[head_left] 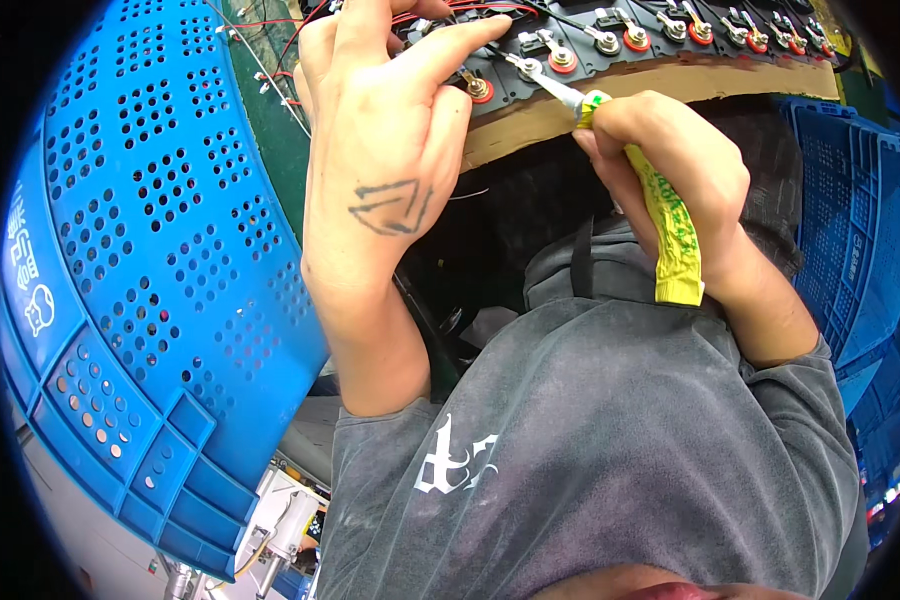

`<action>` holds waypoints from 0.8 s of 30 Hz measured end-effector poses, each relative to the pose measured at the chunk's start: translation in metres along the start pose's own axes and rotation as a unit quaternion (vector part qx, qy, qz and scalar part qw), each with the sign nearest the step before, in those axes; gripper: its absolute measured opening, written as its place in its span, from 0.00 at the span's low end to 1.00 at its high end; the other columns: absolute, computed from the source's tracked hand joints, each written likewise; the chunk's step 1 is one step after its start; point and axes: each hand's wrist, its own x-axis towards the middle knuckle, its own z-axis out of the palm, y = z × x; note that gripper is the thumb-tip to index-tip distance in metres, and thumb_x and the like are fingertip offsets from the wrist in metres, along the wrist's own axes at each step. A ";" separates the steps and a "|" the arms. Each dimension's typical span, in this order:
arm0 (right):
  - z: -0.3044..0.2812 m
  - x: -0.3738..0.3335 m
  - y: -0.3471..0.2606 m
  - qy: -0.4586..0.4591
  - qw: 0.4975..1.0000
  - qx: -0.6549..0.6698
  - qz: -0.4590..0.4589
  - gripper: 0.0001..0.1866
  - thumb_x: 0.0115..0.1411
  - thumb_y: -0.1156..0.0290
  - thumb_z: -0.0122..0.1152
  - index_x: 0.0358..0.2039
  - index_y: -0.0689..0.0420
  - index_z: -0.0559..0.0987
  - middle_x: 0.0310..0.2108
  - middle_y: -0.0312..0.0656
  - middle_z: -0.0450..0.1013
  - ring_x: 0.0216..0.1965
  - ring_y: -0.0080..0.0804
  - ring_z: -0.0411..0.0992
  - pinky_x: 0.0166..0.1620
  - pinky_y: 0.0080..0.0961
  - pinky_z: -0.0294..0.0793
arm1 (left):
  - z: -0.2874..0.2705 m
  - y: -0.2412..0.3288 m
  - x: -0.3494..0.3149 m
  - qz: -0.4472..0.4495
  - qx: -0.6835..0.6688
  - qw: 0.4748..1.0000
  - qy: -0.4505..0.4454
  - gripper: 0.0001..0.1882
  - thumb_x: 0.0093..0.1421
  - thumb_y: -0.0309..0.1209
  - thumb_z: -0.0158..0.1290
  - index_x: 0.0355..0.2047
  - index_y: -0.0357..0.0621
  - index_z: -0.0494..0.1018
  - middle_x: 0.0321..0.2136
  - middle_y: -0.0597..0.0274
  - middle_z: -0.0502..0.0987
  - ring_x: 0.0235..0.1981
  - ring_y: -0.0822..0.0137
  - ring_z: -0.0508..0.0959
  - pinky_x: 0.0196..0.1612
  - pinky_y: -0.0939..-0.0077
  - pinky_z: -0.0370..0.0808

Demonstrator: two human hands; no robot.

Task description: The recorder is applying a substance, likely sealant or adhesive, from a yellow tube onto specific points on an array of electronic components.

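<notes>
My right hand (pixel 675 165) is closed around a yellow glue tube (pixel 678 240), which is squeezed flat towards its tail. Its narrow whitish nozzle (pixel 560 92) slants up to the left, the tip beside a metal terminal in a row of black parts (pixel 590 65). These carry bolts, some with red washers (pixel 637 38). My left hand (pixel 380 140) lies over the row's left end, its index finger stretched to the right above the parts. Its other fingers reach the top edge, where they are partly hidden; I see nothing held in it.
A brown cardboard strip (pixel 660 92) runs along the near side of the row. Thin red wires (pixel 285 50) lie by my left fingers. To the left stands a large perforated blue crate (pixel 170 200); other blue crates (pixel 850 220) stand at the right.
</notes>
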 end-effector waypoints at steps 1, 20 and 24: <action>0.000 -0.001 0.002 0.001 1.000 -0.008 0.000 0.12 0.53 0.88 0.71 0.36 0.64 0.78 0.25 0.42 0.73 0.25 0.33 0.73 0.31 0.24 0.74 | 0.001 0.000 0.000 0.000 -0.007 1.000 -0.001 0.24 0.48 0.17 0.48 0.45 0.41 0.84 0.44 0.55 0.71 0.44 0.56 0.67 0.52 0.67 0.66; -0.008 0.000 0.004 0.015 1.000 -0.017 0.008 0.11 0.53 0.87 0.71 0.35 0.64 0.79 0.25 0.42 0.73 0.25 0.33 0.75 0.32 0.25 0.75 | 0.014 -0.027 -0.001 0.171 0.104 0.979 0.050 0.26 0.55 0.19 0.45 0.51 0.49 0.82 0.49 0.62 0.75 0.41 0.66 0.70 0.55 0.71 0.66; -0.010 -0.003 0.005 0.011 1.000 -0.015 0.016 0.11 0.53 0.87 0.71 0.34 0.64 0.78 0.25 0.42 0.73 0.26 0.33 0.75 0.33 0.25 0.76 | 0.014 -0.029 -0.003 0.140 0.086 0.986 0.016 0.30 0.53 0.22 0.45 0.54 0.54 0.82 0.53 0.60 0.71 0.45 0.60 0.68 0.60 0.65 0.61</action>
